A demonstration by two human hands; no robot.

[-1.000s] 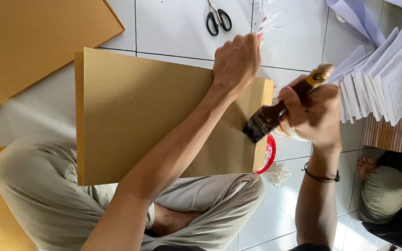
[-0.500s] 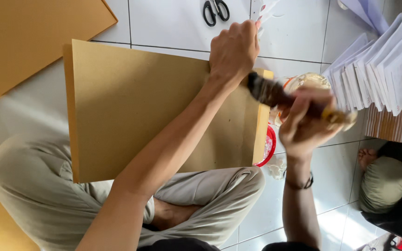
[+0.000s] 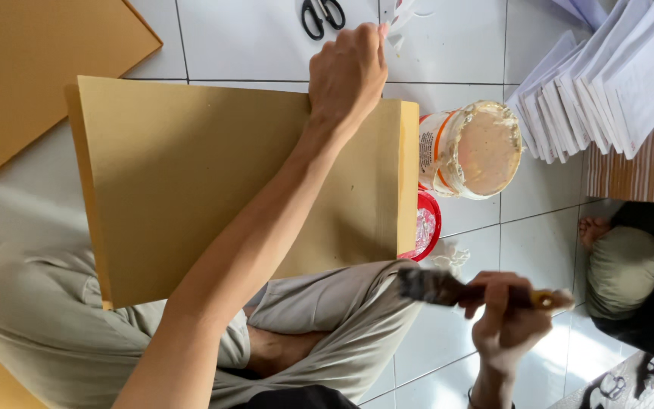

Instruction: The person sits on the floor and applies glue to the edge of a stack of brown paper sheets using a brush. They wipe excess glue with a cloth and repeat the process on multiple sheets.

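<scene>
Nearest the camera, the right hand point(image 3: 510, 318) is closed around the handle of a paintbrush point(image 3: 471, 291), fingers wrapped tight; the dark bristles point toward the person's folded leg, and the brush hangs in the air above the tiled floor point(image 3: 251, 38), touching nothing. The wrist is cut off by the lower edge. The left forearm stretches diagonally away, and the left hand point(image 3: 346, 76) presses knuckles-up on the far corner of a large brown envelope point(image 3: 191, 174) lying across the lap; its fingers curl down, gripping nothing that can be seen. Just beside the envelope's edge stands an open glue tub point(image 3: 469, 149), with a red lid point(image 3: 427, 227) partly hidden under the envelope. Beyond lie fanned white envelopes point(image 3: 607, 83) and scissors point(image 3: 322, 15), probably cut off at the top.
</scene>
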